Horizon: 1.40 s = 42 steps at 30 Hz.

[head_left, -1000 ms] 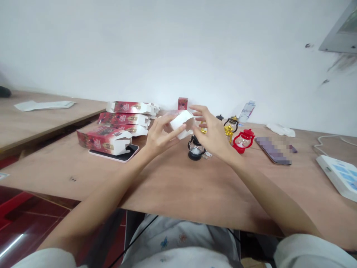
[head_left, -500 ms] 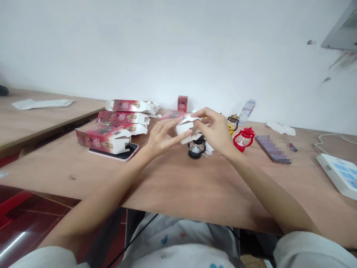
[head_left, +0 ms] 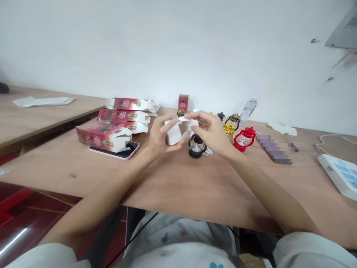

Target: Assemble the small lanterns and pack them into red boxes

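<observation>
Evidently, the left hand point(head_left: 159, 137) gripped the white-sided cardboard box point(head_left: 173, 135), its open end facing three o'clock, where the right hand point(head_left: 214, 133) pinched the flaps.

One camera, worn on the person's head, looks out from above the near edge of the table point(head_left: 178, 186). It faces forward and down across the table to the wall point(head_left: 167, 48) behind. Clothing point(head_left: 178, 245) below the near edge appears closest; the left hand point(head_left: 160, 137), right hand point(head_left: 213, 134) and box point(head_left: 173, 134) sit mid-view, over the table.
</observation>
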{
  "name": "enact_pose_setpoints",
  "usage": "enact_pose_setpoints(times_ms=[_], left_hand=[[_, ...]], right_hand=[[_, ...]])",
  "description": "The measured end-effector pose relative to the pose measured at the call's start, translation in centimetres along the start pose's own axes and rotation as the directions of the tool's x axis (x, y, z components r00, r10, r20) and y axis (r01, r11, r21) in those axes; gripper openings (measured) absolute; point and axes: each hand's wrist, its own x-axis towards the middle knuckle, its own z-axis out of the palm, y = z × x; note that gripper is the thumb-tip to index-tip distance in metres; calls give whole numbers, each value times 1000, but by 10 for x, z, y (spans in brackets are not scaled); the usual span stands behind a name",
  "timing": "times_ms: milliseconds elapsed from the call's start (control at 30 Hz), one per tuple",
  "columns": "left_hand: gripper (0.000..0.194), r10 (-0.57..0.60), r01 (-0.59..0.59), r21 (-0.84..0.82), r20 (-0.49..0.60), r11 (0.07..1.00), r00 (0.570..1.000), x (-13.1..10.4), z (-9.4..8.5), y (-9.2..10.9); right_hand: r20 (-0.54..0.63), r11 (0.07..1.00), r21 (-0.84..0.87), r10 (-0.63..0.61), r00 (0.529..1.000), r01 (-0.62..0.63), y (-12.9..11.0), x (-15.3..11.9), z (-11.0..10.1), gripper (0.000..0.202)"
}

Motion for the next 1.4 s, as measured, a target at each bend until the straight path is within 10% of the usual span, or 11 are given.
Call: enact_pose_setpoints(times_ms=[467, 1400], left_hand=[[20, -94, 95, 6, -112, 995, 989, 7, -2, 13], [39, 46, -53, -77, -98, 996, 994, -2, 3, 5]], right_hand=[[172, 971, 231, 15, 985, -55, -1, 4, -4, 24], [158, 962, 204, 149, 976, -180, 5, -3, 8, 44]])
